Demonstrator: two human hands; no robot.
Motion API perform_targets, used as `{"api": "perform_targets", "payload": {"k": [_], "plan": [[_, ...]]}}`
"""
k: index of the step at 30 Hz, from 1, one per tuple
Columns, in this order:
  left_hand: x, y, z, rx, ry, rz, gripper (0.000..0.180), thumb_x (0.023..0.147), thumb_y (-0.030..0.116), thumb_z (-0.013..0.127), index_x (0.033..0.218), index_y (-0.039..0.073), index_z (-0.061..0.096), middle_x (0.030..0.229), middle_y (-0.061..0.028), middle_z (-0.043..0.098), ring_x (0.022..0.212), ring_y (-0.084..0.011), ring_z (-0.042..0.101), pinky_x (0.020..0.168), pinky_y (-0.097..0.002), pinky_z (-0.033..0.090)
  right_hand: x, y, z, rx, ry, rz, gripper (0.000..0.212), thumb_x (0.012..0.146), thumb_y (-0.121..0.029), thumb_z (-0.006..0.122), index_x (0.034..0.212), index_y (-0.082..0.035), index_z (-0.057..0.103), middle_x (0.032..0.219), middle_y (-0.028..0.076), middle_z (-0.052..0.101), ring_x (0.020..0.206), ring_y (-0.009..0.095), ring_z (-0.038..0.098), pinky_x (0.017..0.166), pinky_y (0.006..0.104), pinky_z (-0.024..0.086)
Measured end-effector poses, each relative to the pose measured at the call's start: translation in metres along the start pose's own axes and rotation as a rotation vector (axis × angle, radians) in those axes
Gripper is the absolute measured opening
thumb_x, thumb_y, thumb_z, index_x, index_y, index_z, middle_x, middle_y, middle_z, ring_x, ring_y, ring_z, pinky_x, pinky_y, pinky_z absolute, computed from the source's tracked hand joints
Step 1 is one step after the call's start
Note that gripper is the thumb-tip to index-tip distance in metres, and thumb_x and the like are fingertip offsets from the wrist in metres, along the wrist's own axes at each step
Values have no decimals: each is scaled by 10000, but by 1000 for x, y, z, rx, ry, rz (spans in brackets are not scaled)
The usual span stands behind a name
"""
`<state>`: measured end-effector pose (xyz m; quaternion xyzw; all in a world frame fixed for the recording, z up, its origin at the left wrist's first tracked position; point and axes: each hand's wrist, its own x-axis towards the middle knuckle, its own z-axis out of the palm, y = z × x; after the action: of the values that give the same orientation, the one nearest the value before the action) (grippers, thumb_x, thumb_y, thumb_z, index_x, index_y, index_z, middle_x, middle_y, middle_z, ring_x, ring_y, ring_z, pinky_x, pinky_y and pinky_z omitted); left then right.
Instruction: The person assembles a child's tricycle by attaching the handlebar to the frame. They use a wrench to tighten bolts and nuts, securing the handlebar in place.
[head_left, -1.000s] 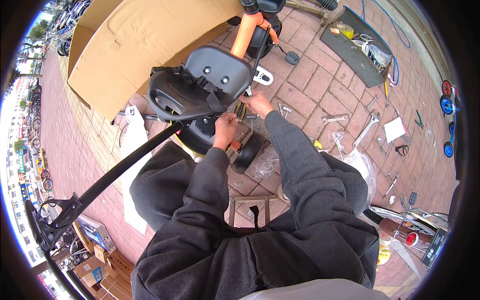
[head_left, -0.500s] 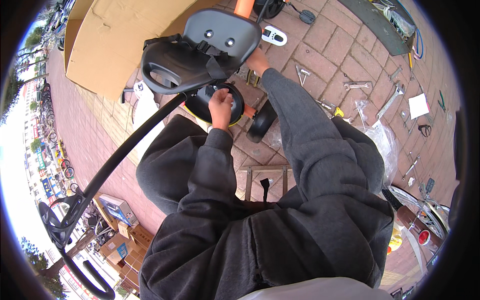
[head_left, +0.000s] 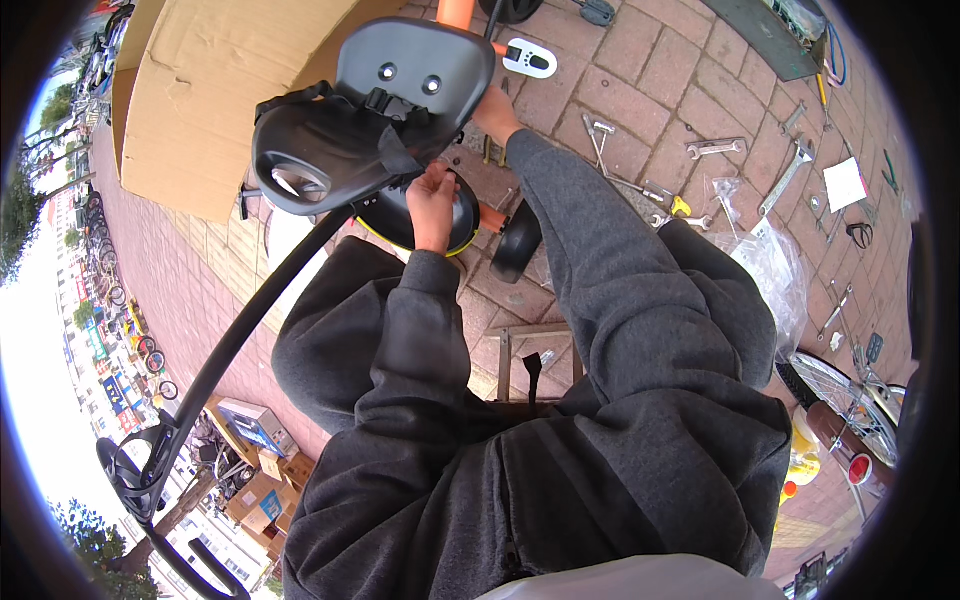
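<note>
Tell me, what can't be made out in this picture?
- Head view: right hand, fingertips hidden behind the black seat.
- Head view: left hand, anything it may hold too small to tell.
- Head view: orange tube, cut off by the top edge.
- Head view: grey tray, likewise cut off.

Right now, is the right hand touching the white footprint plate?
Apart. The head view shows brick paving between the right hand and the white footprint plate.
</note>
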<state>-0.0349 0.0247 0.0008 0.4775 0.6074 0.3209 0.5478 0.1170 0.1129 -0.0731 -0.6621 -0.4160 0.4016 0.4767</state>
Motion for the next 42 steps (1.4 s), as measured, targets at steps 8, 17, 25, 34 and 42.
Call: {"api": "perform_targets", "payload": {"k": [8, 17, 25, 34, 42], "plan": [[11, -7, -1, 127, -1, 1, 165, 828, 36, 543, 988, -5, 544, 792, -18, 584, 667, -86, 558, 567, -202, 442, 2, 2, 1, -18, -15, -13, 257, 757, -173, 589, 588, 18, 614, 540, 103, 610, 542, 208, 625, 543, 324, 486], [36, -25, -3, 354, 13, 51, 238, 789, 11, 542, 1025, -22, 549, 772, -41, 580, 606, -101, 550, 499, -217, 425, 0, 0, 0, -9, 12, -8, 236, 758, -156, 582, 623, 35, 608, 547, 108, 613, 548, 216, 631, 553, 332, 491], [81, -57, -4, 1047, 229, 777, 290, 700, 8, 557, 985, 32, 603, 838, -151, 610, 754, -261, 605, 663, -359, 473, -1, 0, -4, 155, -59, 140, 230, 756, -131, 567, 620, 52, 595, 550, 122, 613, 537, 209, 625, 533, 319, 487], [78, -36, 14, 1040, 203, 611, 296, 662, 128, 683, 936, 52, 602, 821, -81, 628, 781, -256, 609, 676, -365, 468, 0, 3, -4, 286, -130, 157, 211, 758, -148, 601, 645, 29, 622, 540, 118, 608, 468, 178, 580, 446, 314, 427], [15, -8, 27, 671, 197, 227, 233, 639, 175, 733, 791, 36, 624, 713, -79, 636, 681, -225, 624, 615, -344, 472, -32, -34, -52, 476, -324, 424, 239, 804, -206, 624, 743, 20, 572, 575, 94, 562, 442, 94, 468, 338, 254, 253]]}}
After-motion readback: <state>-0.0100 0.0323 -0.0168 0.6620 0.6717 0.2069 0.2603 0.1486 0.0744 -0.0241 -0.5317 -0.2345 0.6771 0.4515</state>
